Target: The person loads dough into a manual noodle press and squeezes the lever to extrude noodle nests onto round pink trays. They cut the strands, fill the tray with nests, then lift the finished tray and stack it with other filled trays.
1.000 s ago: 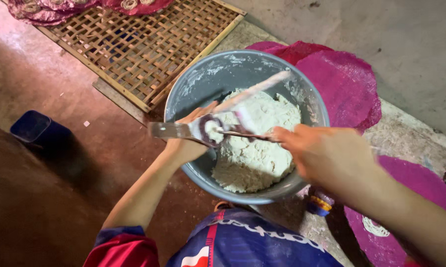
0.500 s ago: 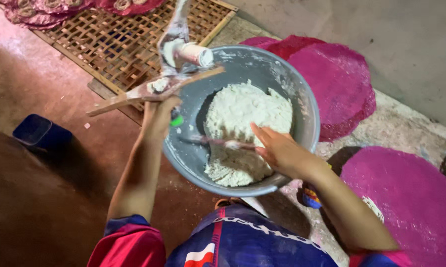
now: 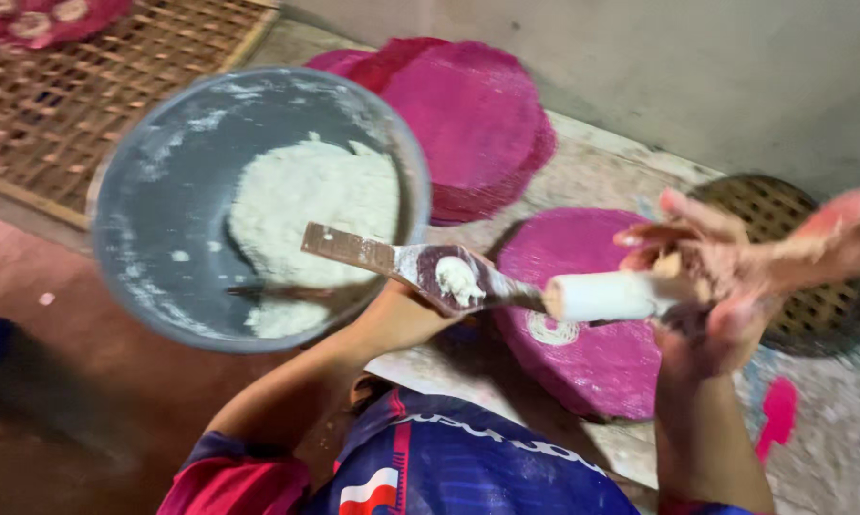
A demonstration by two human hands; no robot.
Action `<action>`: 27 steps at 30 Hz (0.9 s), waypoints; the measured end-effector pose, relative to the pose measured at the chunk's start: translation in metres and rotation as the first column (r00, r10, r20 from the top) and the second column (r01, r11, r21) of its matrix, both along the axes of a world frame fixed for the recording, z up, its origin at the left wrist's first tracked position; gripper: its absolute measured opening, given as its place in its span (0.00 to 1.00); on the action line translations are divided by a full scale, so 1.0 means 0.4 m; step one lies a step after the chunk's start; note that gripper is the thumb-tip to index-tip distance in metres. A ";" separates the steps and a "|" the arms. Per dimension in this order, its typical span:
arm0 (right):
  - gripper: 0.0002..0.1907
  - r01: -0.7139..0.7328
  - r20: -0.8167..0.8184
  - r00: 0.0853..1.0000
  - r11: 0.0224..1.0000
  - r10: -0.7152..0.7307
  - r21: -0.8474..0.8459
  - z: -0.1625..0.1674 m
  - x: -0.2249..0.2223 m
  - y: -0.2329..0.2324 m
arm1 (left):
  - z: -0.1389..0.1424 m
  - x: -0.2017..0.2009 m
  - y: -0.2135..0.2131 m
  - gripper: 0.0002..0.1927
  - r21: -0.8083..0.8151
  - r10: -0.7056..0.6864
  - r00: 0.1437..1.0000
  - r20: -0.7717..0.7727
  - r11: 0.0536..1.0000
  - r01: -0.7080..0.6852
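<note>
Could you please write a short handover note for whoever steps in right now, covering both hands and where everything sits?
Left hand: holds the flat wooden paddle, which carries a small lump of white dough.
Right hand: fingers spread, palm against the end of a white roller, dough stuck to the skin.
Metal bowl: on the floor by the bamboo tray, with a mass of white dough in it.
Pink round sheets: one stack behind the bowl, another under the roller.
Done: one lump scooped onto the paddle.
Left: most dough is in the bowl, unshaped.
</note>
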State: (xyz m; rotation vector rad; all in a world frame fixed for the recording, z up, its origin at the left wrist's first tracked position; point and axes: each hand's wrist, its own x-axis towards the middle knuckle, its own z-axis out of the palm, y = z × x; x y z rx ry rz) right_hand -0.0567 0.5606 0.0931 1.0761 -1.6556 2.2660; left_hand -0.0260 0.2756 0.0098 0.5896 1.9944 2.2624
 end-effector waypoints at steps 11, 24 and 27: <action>0.37 0.536 -0.581 0.776 0.742 -0.245 0.402 -0.046 0.159 0.365 | 0.054 -0.010 0.434 0.17 -0.666 -0.120 0.988 -0.098 0.745 0.025; 0.43 0.060 -0.076 0.997 0.766 -0.014 0.640 -0.141 0.073 0.365 | -0.016 -0.075 0.465 0.25 -0.485 -0.401 0.916 -0.027 0.806 0.339; 0.47 -0.533 0.639 0.752 0.719 0.161 0.446 -0.188 -0.039 0.467 | 0.004 -0.151 0.413 0.31 -0.358 -0.292 0.916 0.277 0.853 0.380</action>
